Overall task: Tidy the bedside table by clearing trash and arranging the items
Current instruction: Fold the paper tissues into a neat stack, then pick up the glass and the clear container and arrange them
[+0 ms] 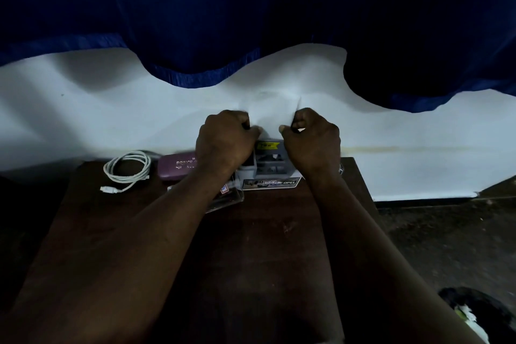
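Observation:
Above the back edge of the dark wooden bedside table [265, 246], my left hand [226, 139] and my right hand [311, 141] each pinch one side of a pale white sheet [272, 113]. It looks like paper or tissue and is hard to tell from the white wall behind. Under the hands stands a grey packaged toy box [269, 166] with an "OPEL" label. A purple case [176, 167] lies to its left, partly hidden by my left wrist. Farther left rests a coiled white cable [127, 168]. A clear plastic case [224, 197] shows beneath my left forearm.
A dark blue curtain [251, 8] hangs over the white wall [83, 120] behind the table. Dark floor [446, 246] lies to the right, with a dark bag holding white scraps [472, 315] at the lower right corner.

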